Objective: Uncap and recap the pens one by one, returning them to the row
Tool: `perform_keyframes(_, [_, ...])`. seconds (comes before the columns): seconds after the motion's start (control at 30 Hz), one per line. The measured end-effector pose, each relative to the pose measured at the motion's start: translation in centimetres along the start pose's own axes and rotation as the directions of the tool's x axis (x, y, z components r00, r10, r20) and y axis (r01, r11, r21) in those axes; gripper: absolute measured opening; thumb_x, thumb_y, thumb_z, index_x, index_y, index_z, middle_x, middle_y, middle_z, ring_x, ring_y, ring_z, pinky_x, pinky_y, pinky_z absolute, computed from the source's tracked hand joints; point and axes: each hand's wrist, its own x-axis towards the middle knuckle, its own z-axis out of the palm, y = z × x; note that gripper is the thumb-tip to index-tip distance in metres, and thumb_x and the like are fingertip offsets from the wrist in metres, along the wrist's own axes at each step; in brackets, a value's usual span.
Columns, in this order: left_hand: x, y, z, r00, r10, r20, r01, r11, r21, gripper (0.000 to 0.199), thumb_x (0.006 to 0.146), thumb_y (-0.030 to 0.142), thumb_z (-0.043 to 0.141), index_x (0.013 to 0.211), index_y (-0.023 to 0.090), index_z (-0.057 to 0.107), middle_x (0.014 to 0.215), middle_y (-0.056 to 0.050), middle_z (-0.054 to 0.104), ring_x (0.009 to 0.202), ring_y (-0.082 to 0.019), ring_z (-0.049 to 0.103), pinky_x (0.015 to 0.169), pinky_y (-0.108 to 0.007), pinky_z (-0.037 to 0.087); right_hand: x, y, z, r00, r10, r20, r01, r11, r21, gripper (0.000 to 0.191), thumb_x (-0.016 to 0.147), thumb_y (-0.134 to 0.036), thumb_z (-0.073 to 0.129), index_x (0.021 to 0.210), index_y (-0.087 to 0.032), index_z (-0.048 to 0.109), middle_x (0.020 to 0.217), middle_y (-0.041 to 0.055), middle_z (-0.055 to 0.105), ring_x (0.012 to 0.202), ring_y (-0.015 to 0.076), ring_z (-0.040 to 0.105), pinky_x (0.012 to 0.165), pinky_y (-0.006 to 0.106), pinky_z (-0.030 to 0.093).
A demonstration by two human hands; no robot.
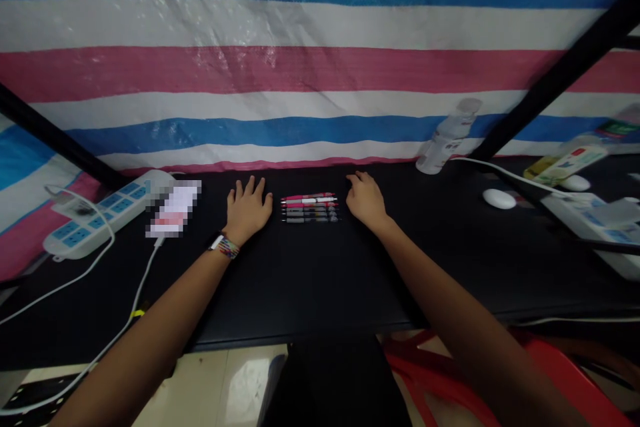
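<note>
Several pens (309, 200) lie side by side in a row on the black tabletop (300, 280); the far ones are red and white, the near ones dark and clear. Left of the row, my left hand (247, 211) rests flat with its fingers spread, holding nothing and apart from the pens. A watch with a multicoloured woven band (227, 245) is on that wrist. To the right of the pens, my right hand (367, 200) rests on the table with loosely bent fingers, some partly hidden. No object shows in it.
At left are a power strip (75, 240) and a blurred-out phone (175, 208) with a white cable (145, 280). A clear bottle (447, 140), a white oval object (499, 199), a yellow-liquid bottle (570, 160) and another power strip (595, 227) are at right. Striped sheeting (300, 73) hangs behind.
</note>
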Motion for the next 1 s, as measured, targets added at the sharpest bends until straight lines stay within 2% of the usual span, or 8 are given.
perform_keyframes(0.07, [0.0,-0.1,0.1,1.000,-0.006,-0.012,0.006,1.000,-0.025,0.066,0.106,0.046,0.044,0.165,0.018,0.054,0.176,-0.019,0.044,0.166,-0.054,0.028,0.131,-0.074,0.023,0.0,0.0,0.0,1.000,0.004,-0.002,-0.004,1.000,-0.005,0.057,0.096,-0.006,0.045,0.149,-0.006,0.068,0.158,0.0241,0.062,0.155,0.0413,0.052,0.130,0.059,0.040])
perform_keyframes(0.17, [0.1,-0.2,0.1,1.000,0.003,0.002,-0.003,1.000,-0.008,0.069,0.106,0.048,0.041,0.166,0.016,0.053,0.177,-0.019,0.043,0.166,-0.054,0.028,0.131,-0.074,0.023,0.0,0.0,0.1,1.000,0.010,-0.003,-0.010,1.000,-0.010,0.057,0.097,-0.007,0.045,0.149,-0.007,0.068,0.159,0.0228,0.061,0.156,0.0404,0.051,0.131,0.058,0.039])
perform_keyframes(0.4, [0.2,-0.3,0.0,1.000,0.017,0.004,-0.017,1.000,-0.025,0.068,0.105,0.047,0.043,0.166,0.017,0.052,0.177,-0.019,0.043,0.166,-0.055,0.027,0.129,-0.078,0.024,0.0,0.2,0.6,0.999,-0.025,0.028,0.025,0.999,-0.021,0.060,0.097,-0.010,0.045,0.153,-0.003,0.064,0.164,0.0271,0.056,0.159,0.0438,0.046,0.131,0.064,0.036])
perform_keyframes(0.53, [0.1,-0.2,0.0,1.000,0.017,0.006,-0.017,1.000,-0.007,0.068,0.106,0.047,0.043,0.167,0.018,0.052,0.177,-0.018,0.043,0.166,-0.054,0.027,0.129,-0.076,0.025,-0.2,0.6,0.8,0.994,-0.060,0.089,0.062,0.998,-0.020,0.061,0.104,-0.022,0.045,0.159,0.001,0.055,0.171,0.0302,0.046,0.164,0.0474,0.037,0.133,0.067,0.029])
perform_keyframes(0.63, [0.1,-0.3,0.0,1.000,0.021,0.007,-0.021,1.000,-0.009,0.068,0.106,0.048,0.042,0.167,0.019,0.052,0.177,-0.017,0.044,0.166,-0.054,0.028,0.130,-0.075,0.025,-0.3,0.9,0.7,0.988,-0.088,0.125,0.093,0.995,-0.030,0.063,0.109,-0.032,0.042,0.163,-0.001,0.050,0.174,0.0284,0.043,0.166,0.0466,0.033,0.134,0.066,0.027])
perform_keyframes(0.8, [0.2,-0.4,0.1,1.000,0.023,0.003,-0.023,0.999,-0.026,0.068,0.105,0.046,0.044,0.166,0.018,0.052,0.177,-0.019,0.043,0.166,-0.055,0.027,0.129,-0.077,0.024,-0.3,1.2,0.5,0.981,-0.080,0.174,0.088,0.995,-0.044,0.067,0.112,-0.036,0.039,0.166,0.002,0.045,0.176,0.0307,0.037,0.167,0.0474,0.031,0.135,0.064,0.026])
perform_keyframes(1.0, [0.1,-0.2,0.0,1.000,0.006,0.017,-0.007,1.000,0.010,0.070,0.106,0.048,0.041,0.167,0.015,0.052,0.178,-0.019,0.041,0.166,-0.054,0.028,0.130,-0.073,0.025,-0.3,1.4,0.6,0.984,-0.078,0.157,0.081,0.997,-0.010,0.063,0.111,-0.037,0.041,0.166,-0.007,0.049,0.176,0.0243,0.042,0.167,0.0447,0.033,0.135,0.066,0.026])
